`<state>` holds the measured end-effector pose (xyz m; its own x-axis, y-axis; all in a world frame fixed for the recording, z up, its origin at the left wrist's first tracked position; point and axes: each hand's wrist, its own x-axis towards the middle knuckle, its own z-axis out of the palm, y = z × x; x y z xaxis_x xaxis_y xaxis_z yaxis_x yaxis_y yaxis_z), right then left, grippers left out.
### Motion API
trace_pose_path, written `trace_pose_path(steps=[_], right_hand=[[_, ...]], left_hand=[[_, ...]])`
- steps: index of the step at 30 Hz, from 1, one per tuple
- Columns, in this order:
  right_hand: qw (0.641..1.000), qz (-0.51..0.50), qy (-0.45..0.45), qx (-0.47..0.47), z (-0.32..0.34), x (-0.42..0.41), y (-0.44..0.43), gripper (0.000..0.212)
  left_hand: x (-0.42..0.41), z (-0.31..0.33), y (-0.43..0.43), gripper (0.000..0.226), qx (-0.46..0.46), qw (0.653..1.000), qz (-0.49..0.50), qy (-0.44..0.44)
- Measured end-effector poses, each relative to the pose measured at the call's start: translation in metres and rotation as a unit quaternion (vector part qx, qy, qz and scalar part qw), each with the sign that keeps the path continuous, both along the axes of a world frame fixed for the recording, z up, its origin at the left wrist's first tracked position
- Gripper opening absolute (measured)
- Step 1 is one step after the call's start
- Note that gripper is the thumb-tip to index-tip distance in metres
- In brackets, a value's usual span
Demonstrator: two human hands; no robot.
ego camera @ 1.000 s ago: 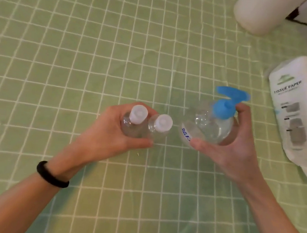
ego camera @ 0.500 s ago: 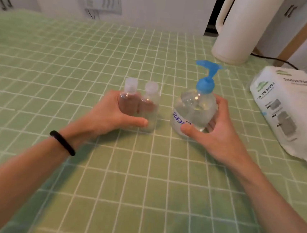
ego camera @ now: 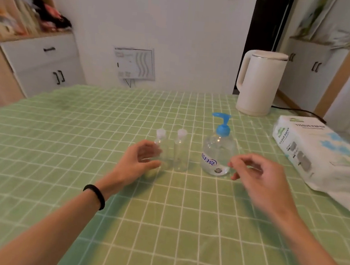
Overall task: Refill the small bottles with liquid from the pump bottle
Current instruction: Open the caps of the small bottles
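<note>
A desk (ego camera: 62, 143) fills the lower view, covered by a green cloth (ego camera: 182, 229) checked with white lines. Behind it runs a white wall with a small white wall panel (ego camera: 134, 64) at 12 o'clock. A white cabinet (ego camera: 42, 62) with dark handles stands at 10 o'clock under cluttered shelves. A dark doorway (ego camera: 265, 23) opens at 1 o'clock, and a second white cupboard (ego camera: 306, 70) stands at 2 o'clock.

Near the middle of the desk the pump bottle (ego camera: 217, 155) stands upright, clear with a blue pump head and a blue-lettered label. At its 9 o'clock, apart from it, stand the right small bottle (ego camera: 180, 154) and then the left small bottle (ego camera: 162, 150), both clear, upright, capped and just beside each other.

A cream kettle (ego camera: 260, 83) stands at 1 o'clock from the pump bottle, near the far edge, with a dark cord (ego camera: 296, 111) trailing right. A white tissue pack (ego camera: 317, 154) lies at 3 o'clock, well apart from the bottles.

The left hand (ego camera: 139, 161), with a black band (ego camera: 95, 196) on its wrist, hovers loosely curved just beside the left small bottle, partly in front of it. Blur hides whether its fingertips touch the bottle. The right hand (ego camera: 257, 174) hangs at the pump bottle's 4 o'clock, fingers loosely curled, holding nothing.
</note>
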<state>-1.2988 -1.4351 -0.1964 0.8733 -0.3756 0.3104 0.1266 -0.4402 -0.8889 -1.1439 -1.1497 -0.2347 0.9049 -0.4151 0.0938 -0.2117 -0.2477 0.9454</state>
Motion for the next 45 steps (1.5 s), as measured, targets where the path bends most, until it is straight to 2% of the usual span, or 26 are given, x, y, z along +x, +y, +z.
trace_pose_path(steps=[9, 15, 19, 22, 26, 32, 41, 45], right_hand=[[0.996, 0.049, -0.067, -0.012, -0.002, 0.04, 0.064, 0.007], [0.995, 0.064, -0.07, 0.029, -0.015, 0.055, 0.073, 0.005], [0.986, 0.096, -0.083, 0.105, -0.021, 0.052, 0.074, 0.03], [0.987, 0.112, -0.082, 0.079, -0.021, 0.05, 0.072, 0.04], [0.989, 0.107, -0.09, 0.049, -0.02, 0.045, 0.073, 0.041], [0.99, 0.123, -0.056, 0.052, -0.025, 0.048, 0.071, 0.019], [0.986, 0.156, -0.05, 0.012, -0.028, 0.047, 0.071, 0.02], [0.983, 0.179, -0.035, 0.003, -0.027, 0.048, 0.07, 0.005]], left_hand=[[-0.004, -0.004, -0.014, 0.051, -0.045, 0.998, 0.012, -0.046], [-0.012, 0.0, -0.027, 0.044, -0.075, 0.992, -0.011, -0.096], [-0.028, -0.001, -0.025, 0.047, -0.089, 0.989, -0.017, -0.119], [-0.031, -0.001, -0.023, 0.043, -0.058, 0.986, -0.023, -0.151], [-0.035, 0.006, -0.017, 0.044, 0.017, 0.978, -0.042, -0.202], [-0.031, 0.013, -0.005, 0.048, 0.041, 0.986, -0.052, -0.151], [-0.03, 0.014, 0.001, 0.05, 0.062, 0.993, -0.078, -0.069], [-0.027, 0.016, 0.003, 0.037, 0.074, 0.99, -0.114, -0.026]])
